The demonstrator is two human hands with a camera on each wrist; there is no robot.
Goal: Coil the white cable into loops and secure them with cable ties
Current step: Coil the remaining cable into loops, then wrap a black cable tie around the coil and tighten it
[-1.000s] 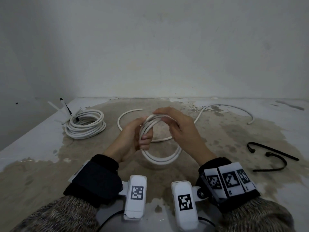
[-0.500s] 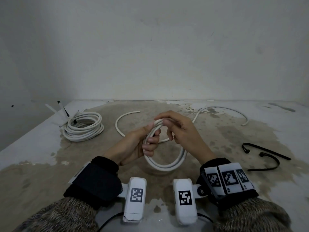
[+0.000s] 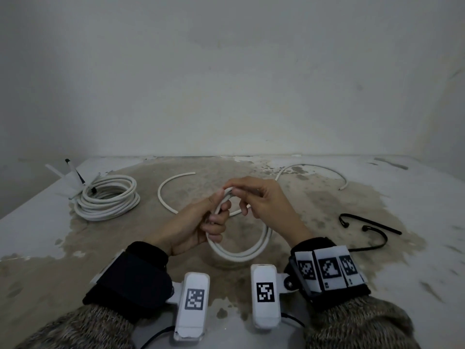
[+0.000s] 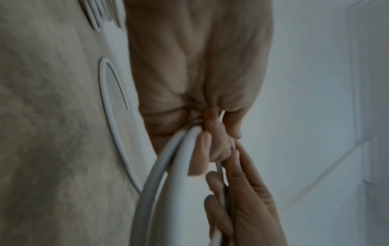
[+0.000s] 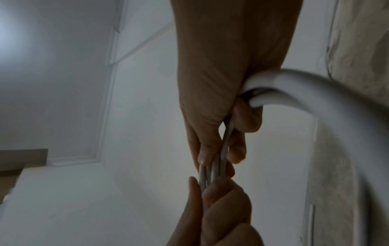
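A white cable [image 3: 241,254] hangs in a few loops between my hands, above the stained table [image 3: 75,248]. My left hand [image 3: 201,222] grips the loops at their top left, fingers curled round the strands [image 4: 181,159]. My right hand [image 3: 256,197] pinches the top of the loops, and the strands [image 5: 212,169] run between its thumb and fingers. One loose cable end [image 3: 171,182] curves off on the table to the far left, and the other tail [image 3: 314,170] arcs away at the far right. Two black cable ties [image 3: 364,227] lie on the table to the right.
A finished white coil [image 3: 108,197] bound with ties lies at the far left of the table, near its left edge. A plain wall [image 3: 226,84] stands directly behind the table.
My hands have drawn together at the top of the loops and the coil has narrowed. The right hand's fingers have moved left to meet the left hand's grip.
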